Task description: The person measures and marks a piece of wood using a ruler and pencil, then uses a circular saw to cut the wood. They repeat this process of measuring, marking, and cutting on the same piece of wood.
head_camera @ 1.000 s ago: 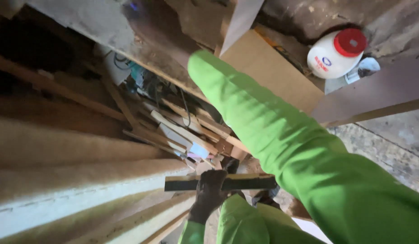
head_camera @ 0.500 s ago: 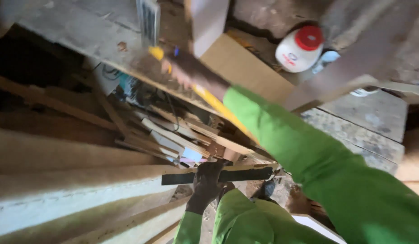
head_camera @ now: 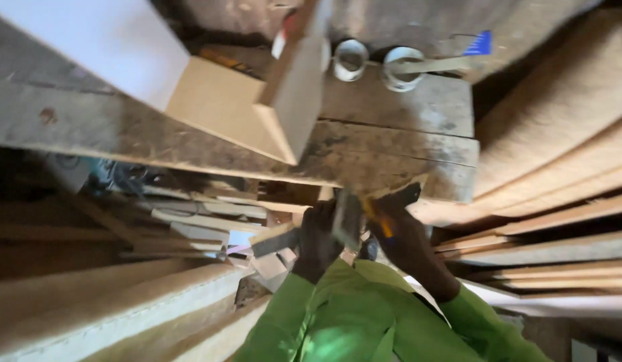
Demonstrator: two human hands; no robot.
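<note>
Both my hands wear dark gloves and green sleeves and meet in the lower middle of the view. My left hand (head_camera: 318, 241) is closed around a dark flat bar (head_camera: 276, 243) that sticks out to the left. My right hand (head_camera: 403, 231) is just to its right, with a yellow streak on the glove or on something in it. Its fingers curl against a blurred grey piece (head_camera: 348, 218) between the two hands. Motion blur hides whether the right hand really grips that piece.
A worn plank bench (head_camera: 398, 137) crosses above the hands, bearing a pale wooden box part (head_camera: 287, 100), a white panel (head_camera: 90, 47), two white round containers (head_camera: 351, 59) and a stick with a blue tip (head_camera: 482, 43). Boards are stacked at right (head_camera: 559, 201) and lower left (head_camera: 90, 302). Scrap wood (head_camera: 190, 218) lies under the bench.
My right arm, stretched up toward the bench before, has pulled back down beside my left hand. The left hand still holds the dark bar. The view has swung right.
</note>
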